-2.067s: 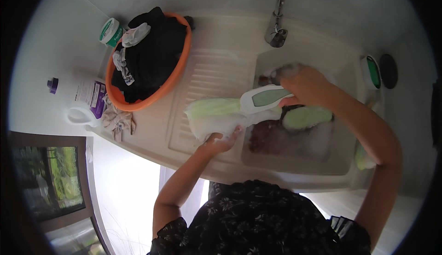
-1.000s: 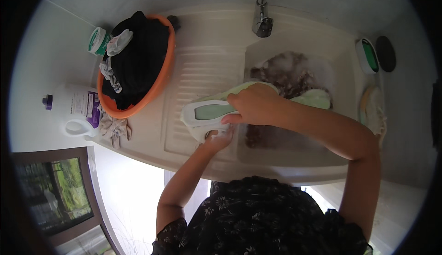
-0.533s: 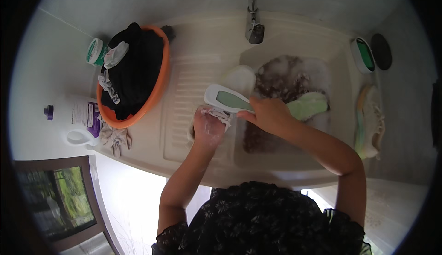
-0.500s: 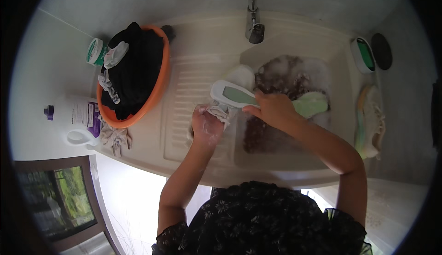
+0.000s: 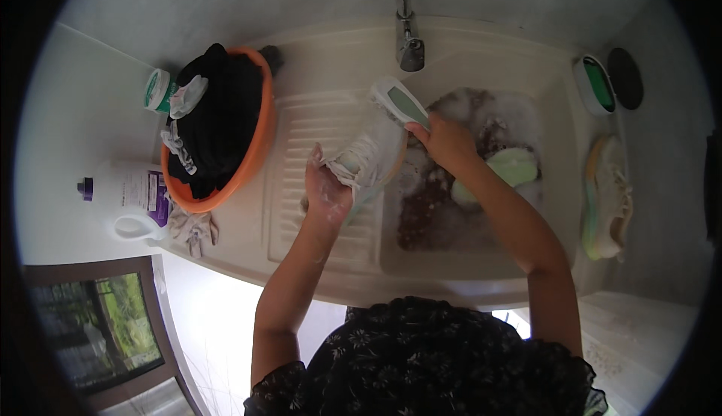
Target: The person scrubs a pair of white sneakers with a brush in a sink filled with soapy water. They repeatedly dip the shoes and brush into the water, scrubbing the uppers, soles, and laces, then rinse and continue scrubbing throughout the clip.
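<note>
Grey walls close in around a cream sink bench (image 5: 331, 63). Above the join between its ridged drainboard (image 5: 297, 134) and its basin (image 5: 555, 179) is a pale laced sneaker (image 5: 365, 159), laces up and toe pointing away. The left hand (image 5: 329, 190) grips the heel end, some of its fingers hidden beneath. The right hand (image 5: 451, 145) has its fingers closed around a white-and-green scrubbing brush (image 5: 406, 106), angled over the toe; its bristles are out of sight, so contact is uncertain. The step in hand looks like scrubbing the toe; the next stroke would call for a firm heel grip and light pressure. Brown, sudsy water fills the basin beside it, with pale green pieces (image 5: 513, 166), perhaps insoles, lying in it. Farther out are a second sneaker (image 5: 608, 198) on the right ledge and an orange tub (image 5: 266, 127) of dark clothes at left.
</note>
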Available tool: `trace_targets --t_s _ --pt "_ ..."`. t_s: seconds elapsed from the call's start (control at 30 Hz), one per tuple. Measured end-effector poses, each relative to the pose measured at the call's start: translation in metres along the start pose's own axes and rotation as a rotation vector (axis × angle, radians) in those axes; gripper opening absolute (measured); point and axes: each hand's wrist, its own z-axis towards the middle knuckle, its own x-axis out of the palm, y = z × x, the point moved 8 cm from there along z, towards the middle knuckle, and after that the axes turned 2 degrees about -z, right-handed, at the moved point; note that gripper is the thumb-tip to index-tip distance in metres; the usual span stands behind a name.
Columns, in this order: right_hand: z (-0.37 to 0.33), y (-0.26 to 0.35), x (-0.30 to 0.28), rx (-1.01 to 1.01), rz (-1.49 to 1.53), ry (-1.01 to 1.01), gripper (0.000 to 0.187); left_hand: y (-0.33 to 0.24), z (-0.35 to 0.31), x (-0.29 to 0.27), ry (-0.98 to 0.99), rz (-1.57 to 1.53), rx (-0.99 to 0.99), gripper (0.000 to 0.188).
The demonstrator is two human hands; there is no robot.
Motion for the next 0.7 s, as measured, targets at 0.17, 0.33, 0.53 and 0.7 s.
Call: trace_targets --t_s 0.17,0.33,0.53,0.7 --pt "-0.053 0.047 0.039 -0.263 -0.112 0.066 0.053 -0.005 0.005 -0.011 -0.097 -0.027 0.01 0.059" --pt "-0.025 0.004 0.012 -0.073 -0.023 -0.001 0.049 -0.012 -0.02 0.008 -0.042 0.224 -0.007 0.043" --pt "-0.032 0.006 0.022 -0.083 0.022 0.015 0.049 -0.038 -0.073 0.018 -0.178 0.717 -0.145 0.041" --pt "-0.034 0.01 0.029 -0.115 0.059 0.035 0.049 -0.063 -0.098 0.065 -0.214 2.014 0.116 0.023"
